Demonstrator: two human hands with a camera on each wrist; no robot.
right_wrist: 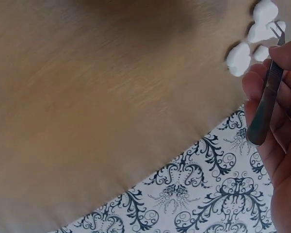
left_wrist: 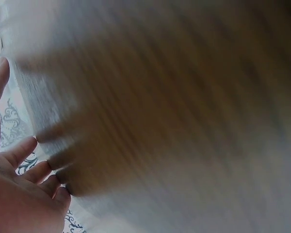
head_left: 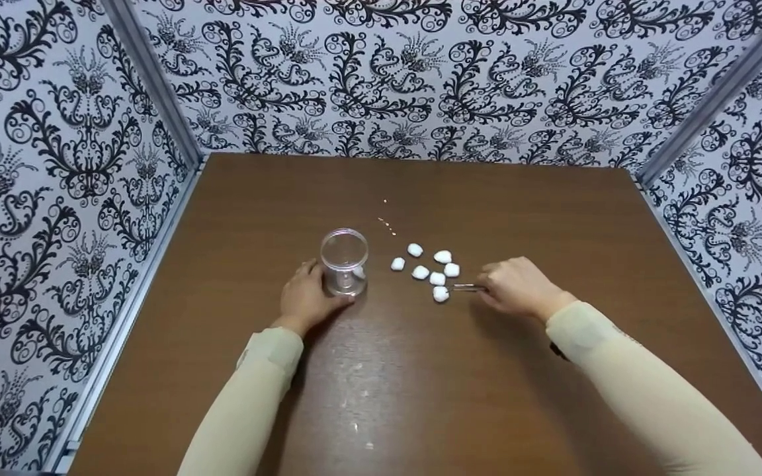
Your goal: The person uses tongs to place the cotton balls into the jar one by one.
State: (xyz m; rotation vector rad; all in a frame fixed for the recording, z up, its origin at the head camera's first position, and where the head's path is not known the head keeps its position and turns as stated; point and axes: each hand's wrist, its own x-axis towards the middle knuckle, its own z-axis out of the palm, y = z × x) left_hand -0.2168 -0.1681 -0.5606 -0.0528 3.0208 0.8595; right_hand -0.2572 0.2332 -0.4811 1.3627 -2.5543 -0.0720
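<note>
In the head view a clear round container (head_left: 345,250) stands upright on the table, with a white lump showing through its lower wall. My left hand (head_left: 308,297) curves about its base, the thumb in front; the left wrist view shows the hand (left_wrist: 29,194) but not clearly the container. My right hand (head_left: 520,287) pinches metal tweezers (right_wrist: 267,99). Their slim tips stand apart beside the nearest cotton ball (head_left: 441,294); whether they grip it I cannot tell. Several more cotton balls (head_left: 421,272) lie loosely grouped between container and tweezers.
The brown table (head_left: 387,370) is bounded by patterned panels (head_left: 414,79) at the back and both sides. Small bright specks (head_left: 386,226) show on the tabletop behind the cotton balls.
</note>
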